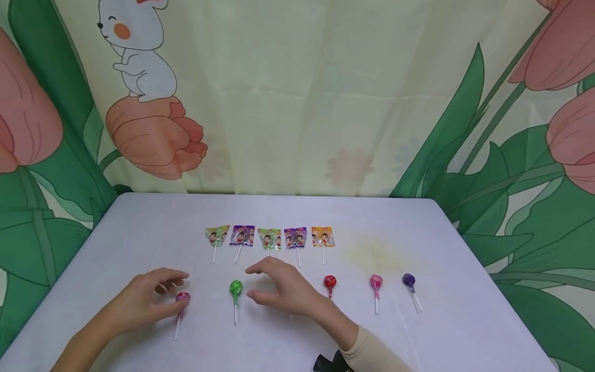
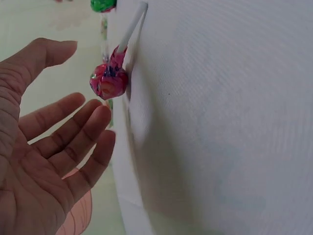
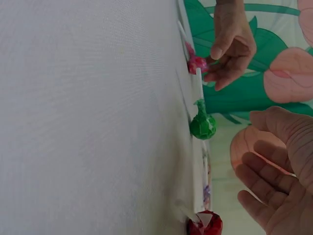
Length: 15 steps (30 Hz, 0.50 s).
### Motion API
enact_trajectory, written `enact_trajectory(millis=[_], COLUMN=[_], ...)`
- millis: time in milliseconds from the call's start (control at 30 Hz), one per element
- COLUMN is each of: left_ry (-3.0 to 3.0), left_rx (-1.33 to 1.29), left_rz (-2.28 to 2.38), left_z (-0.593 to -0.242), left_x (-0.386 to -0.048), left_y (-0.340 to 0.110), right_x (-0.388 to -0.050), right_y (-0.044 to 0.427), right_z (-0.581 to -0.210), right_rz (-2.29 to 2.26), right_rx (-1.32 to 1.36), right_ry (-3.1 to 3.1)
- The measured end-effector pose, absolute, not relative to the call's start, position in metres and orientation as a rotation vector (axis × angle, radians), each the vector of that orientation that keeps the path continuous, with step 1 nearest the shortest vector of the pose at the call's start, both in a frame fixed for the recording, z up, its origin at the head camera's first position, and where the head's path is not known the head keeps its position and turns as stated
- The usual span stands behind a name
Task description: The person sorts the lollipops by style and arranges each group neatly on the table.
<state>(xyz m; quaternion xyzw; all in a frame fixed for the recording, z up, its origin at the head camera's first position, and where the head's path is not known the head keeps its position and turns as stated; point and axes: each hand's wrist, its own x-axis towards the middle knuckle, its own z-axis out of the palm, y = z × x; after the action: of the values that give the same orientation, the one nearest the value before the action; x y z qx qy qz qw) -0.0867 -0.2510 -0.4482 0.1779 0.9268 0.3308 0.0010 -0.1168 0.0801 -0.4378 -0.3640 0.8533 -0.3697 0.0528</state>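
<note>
In the head view my left hand point(image 1: 141, 305) is at a pink-red lollipop point(image 1: 183, 297), thumb and fingers spread around its candy. The left wrist view shows that hand point(image 2: 54, 132) open, with a gap to the wrapped candy point(image 2: 108, 82). My right hand point(image 1: 290, 289), fingers parted and relaxed, hovers just right of a green lollipop point(image 1: 235, 289) and holds nothing. Seen from the right wrist, this hand point(image 3: 274, 171) is beside the green candy point(image 3: 203, 126), with a red one point(image 3: 205, 223) at the bottom edge. What lies under my right hand is mostly hidden.
Several flat-wrapped lollipops, such as an orange one point(image 1: 323, 236), form a row farther back on the white table point(image 1: 153, 222). To the right lie a red point(image 1: 330, 282), a pink point(image 1: 376, 282) and a purple lollipop point(image 1: 409, 280). A black object point(image 1: 332, 363) shows at the front edge.
</note>
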Motion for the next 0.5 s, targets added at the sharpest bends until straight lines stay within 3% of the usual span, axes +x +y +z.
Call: enact_trajectory(millis=[500], left_ry=[2.761], left_rx=[0.557], left_rz=[0.991], left_z=[-0.451], left_x=[-0.093], left_y=[-0.252], right_x=[-0.116], right_y=[0.052], right_z=[-0.453], right_rz=[-0.898], right_rx=[-1.149], right_ry=[2.671])
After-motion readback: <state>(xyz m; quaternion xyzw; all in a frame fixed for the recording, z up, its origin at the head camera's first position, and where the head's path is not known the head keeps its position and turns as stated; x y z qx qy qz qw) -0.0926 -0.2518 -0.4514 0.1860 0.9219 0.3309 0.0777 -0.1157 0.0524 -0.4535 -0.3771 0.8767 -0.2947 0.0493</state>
